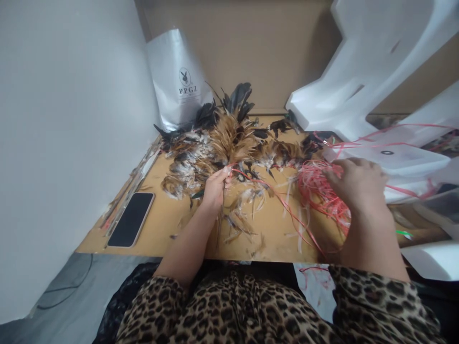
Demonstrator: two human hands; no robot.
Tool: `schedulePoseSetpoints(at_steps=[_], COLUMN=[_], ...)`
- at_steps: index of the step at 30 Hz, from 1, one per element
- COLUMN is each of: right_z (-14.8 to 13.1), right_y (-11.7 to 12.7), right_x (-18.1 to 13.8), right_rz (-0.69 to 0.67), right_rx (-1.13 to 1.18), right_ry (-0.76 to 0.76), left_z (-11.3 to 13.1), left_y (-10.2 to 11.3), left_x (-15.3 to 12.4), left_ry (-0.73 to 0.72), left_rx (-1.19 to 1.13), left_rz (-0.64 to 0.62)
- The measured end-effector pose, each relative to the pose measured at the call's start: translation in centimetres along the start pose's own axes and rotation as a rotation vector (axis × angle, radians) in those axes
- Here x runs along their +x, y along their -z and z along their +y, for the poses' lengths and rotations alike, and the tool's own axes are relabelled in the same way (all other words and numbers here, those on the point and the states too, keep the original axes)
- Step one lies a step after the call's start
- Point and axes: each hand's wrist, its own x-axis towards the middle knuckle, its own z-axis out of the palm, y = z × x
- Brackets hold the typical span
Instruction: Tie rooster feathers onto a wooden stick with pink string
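My left hand (216, 187) is closed around the base of a bundle of brown and black feathers (231, 136) on a thin stick (219, 224). The feathers fan upward, away from me. From my fingers a pink plastic string (274, 190) runs right across the table. At the right, my right hand (362, 184) is at a tangled heap of pink string (315, 184), its fingers curved and blurred. Whether it grips any strands cannot be made out. Many loose feathers (190, 153) lie around and behind the bundle.
A phone (131, 220) lies on the yellow tabletop (158, 229) at left. Behind stands a silver bag (179, 81). White moulded pieces (340, 95) and a translucent box lid (398, 157) crowd the right side. A white wall (71, 119) borders the left.
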Motion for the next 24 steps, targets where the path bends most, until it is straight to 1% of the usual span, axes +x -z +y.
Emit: schedulePoseSetpoints(at_steps=[1, 2, 3, 5, 7, 8, 10, 12, 14, 17, 20, 22, 24], right_z=[-0.5, -1.5, -2.9, -6.5, -10.3, -12.0, -14.7, -16.4, -17.2, -17.8, -18.5, -19.0, -19.4], right_y=[-0.2, -0.5, -0.8, -1.8, -3.2, -3.9, -5.4, -6.6, -7.4, -8.1, -8.2, -8.0, -7.7], right_x=[-0.2, -0.4, -0.7, -1.2, -1.6, -1.7, -1.8, -1.8, -1.8, -2.3, -3.1, -3.7, -4.2], right_rz=[0.007, -0.013, -0.067, -0.245, -0.427, -0.496, -0.574, -0.629, -0.626, -0.559, -0.459, -0.364, -0.303], right_rx=[0.046, 0.151, 0.299, 0.605, 0.824, 0.909, 1.031, 1.102, 1.162, 1.26, 1.273, 1.253, 1.252], right_ry=[0.039, 0.096, 0.164, 0.257, 0.29, 0.296, 0.265, 0.201, 0.116, 0.034, 0.0, -0.012, 0.004], left_z=[-0.1, -0.2, -0.3, -0.6, -0.7, -0.7, -0.6, -0.5, -0.4, -0.5, -0.6, -0.6, -0.4], left_y=[0.0, -0.1, -0.1, -0.2, -0.4, -0.5, -0.6, -0.7, -0.7, -0.6, -0.5, -0.4, -0.4], left_x=[0.0, -0.1, -0.1, -0.2, -0.4, -0.5, -0.6, -0.7, -0.7, -0.6, -0.6, -0.7, -0.9], left_ry=[-0.005, -0.013, -0.021, -0.046, -0.078, -0.094, -0.127, -0.16, -0.189, -0.227, -0.3, -0.387, -0.478], left_rx=[0.0, 0.002, 0.01, 0.04, 0.085, 0.109, 0.154, 0.192, 0.241, 0.351, 0.465, 0.546, 0.634], left_rz=[-0.01, -0.02, -0.031, -0.053, -0.072, -0.079, -0.073, -0.047, -0.02, 0.005, 0.015, 0.002, -0.013])
